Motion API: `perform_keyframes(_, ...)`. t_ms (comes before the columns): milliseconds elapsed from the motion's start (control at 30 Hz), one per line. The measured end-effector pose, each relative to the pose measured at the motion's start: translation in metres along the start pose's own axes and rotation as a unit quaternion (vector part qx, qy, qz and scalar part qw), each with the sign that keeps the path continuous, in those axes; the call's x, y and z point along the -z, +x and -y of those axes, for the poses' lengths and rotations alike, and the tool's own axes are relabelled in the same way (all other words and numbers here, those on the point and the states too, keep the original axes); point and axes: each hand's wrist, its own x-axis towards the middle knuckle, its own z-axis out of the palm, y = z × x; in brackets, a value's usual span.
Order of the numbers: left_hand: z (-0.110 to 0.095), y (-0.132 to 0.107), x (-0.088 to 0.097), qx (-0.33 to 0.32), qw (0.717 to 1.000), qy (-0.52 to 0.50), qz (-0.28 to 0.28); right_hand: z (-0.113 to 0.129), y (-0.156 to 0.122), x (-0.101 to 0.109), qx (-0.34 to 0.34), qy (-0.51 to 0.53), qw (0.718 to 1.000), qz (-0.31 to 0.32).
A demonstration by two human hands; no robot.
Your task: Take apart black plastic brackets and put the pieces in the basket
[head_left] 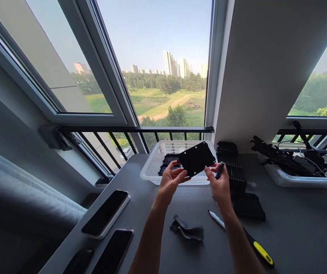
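Note:
A thin black rectangular plate (196, 159) with small notches along its edges is held up, tilted, over a white plastic basket (149, 173). My left hand (172, 178) grips its lower left corner between thumb and fingers. At the lower right edge, my right hand (219, 180) pinches the plate, with a dark pen-like tool (219, 170) also tucked in its fingers. More black parts (167, 161) lie inside the basket, partly hidden by the plate. Stacks of similar black plates (249, 206) stand right of the basket, partly behind my right hand.
A crumpled grey cloth (187, 229), a white marker (217, 219) and a black-and-yellow handled tool (262, 253) lie nearer me. Two phones (106, 213) (114, 251) and a black mouse (79, 262) are on the left. Another white basket (283, 177) holds black parts and cables.

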Motion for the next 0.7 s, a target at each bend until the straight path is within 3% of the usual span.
perform_keyframes(100,0.000,-0.004,-0.004,0.020,0.998,0.002,0.057,-0.007,0.001,-0.003,-0.018,0.045,0.999,0.001)
perform_keyframes(267,0.005,-0.003,-0.006,0.005,0.989,0.075,0.125,-0.010,0.005,-0.002,0.048,0.006,0.998,-0.042)
perform_keyframes(467,0.011,0.003,-0.003,-0.048,0.983,0.164,0.062,-0.006,0.005,0.003,0.096,-0.080,0.992,-0.023)
perform_keyframes(600,0.009,0.001,-0.005,-0.053,0.981,0.172,0.068,-0.008,0.003,0.003,0.104,-0.136,0.985,0.018)
perform_keyframes(700,0.008,0.000,-0.005,-0.060,0.978,0.193,0.057,-0.003,-0.003,0.001,0.132,-0.176,0.975,-0.023)
